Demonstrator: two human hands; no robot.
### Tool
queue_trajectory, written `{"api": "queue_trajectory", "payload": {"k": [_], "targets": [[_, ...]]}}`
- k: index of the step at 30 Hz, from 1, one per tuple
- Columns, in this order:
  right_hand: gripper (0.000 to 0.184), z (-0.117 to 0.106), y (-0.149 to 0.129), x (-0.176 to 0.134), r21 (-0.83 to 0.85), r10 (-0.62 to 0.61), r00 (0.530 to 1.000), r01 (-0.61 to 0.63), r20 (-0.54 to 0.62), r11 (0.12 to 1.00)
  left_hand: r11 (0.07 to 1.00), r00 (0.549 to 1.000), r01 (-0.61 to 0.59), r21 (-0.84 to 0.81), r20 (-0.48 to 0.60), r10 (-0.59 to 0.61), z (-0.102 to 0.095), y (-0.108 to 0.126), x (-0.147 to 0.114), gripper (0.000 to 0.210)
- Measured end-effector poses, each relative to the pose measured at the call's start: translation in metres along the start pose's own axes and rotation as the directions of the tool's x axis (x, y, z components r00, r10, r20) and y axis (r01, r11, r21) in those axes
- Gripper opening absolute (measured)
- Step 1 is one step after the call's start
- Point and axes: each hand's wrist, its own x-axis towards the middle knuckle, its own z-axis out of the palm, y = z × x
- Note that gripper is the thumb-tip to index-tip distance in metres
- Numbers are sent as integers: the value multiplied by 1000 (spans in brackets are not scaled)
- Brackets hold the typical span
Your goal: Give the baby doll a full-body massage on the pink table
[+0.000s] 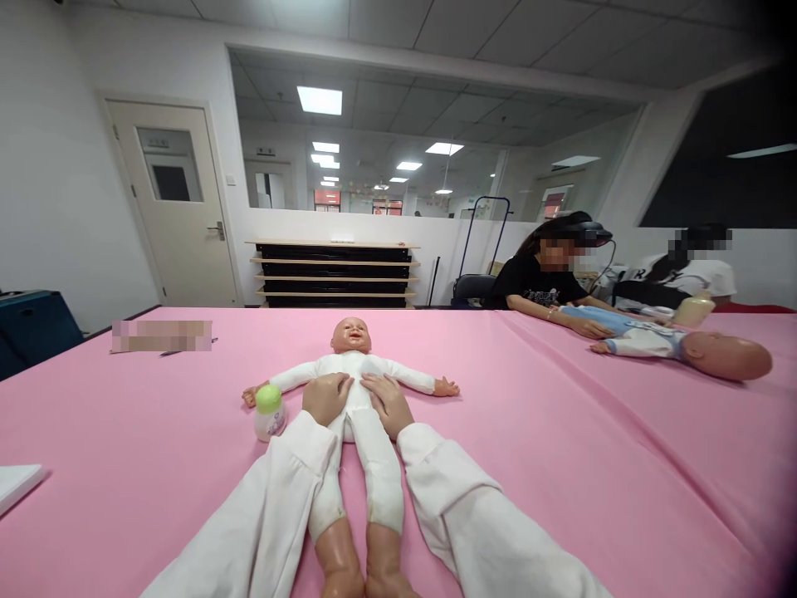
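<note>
A baby doll [356, 365] with a white cloth body lies on its back, its head away from me and its arms spread wide. My left hand [325, 397] rests on the left side of the doll's belly, fingers partly bent out of sight. On the other side my right hand [388, 404] lies on the belly with its fingers stretched out. Neither hand holds anything. Beside the doll's arm, left of my left hand, stands a small white bottle with a green cap [269, 412].
Pink cloth covers the table [510, 432]. A white object [18, 486] sits at the left edge, with a blurred flat item [162, 335] farther back. At right, a co-worker [548, 274] touches another doll [722, 353] in blue and white; a bottle [693, 310] stands behind it.
</note>
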Motion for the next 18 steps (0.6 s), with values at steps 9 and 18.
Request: {"api": "queue_trajectory", "payload": {"k": [9, 18], "targets": [[43, -3, 17, 35, 117, 16, 993, -30, 117, 993, 939, 959, -283, -196, -74, 273, 1, 1, 35, 32], [48, 9, 24, 33, -48, 275, 932, -272, 238, 961, 959, 971, -6, -285, 229, 74, 29, -23, 38, 40]]}}
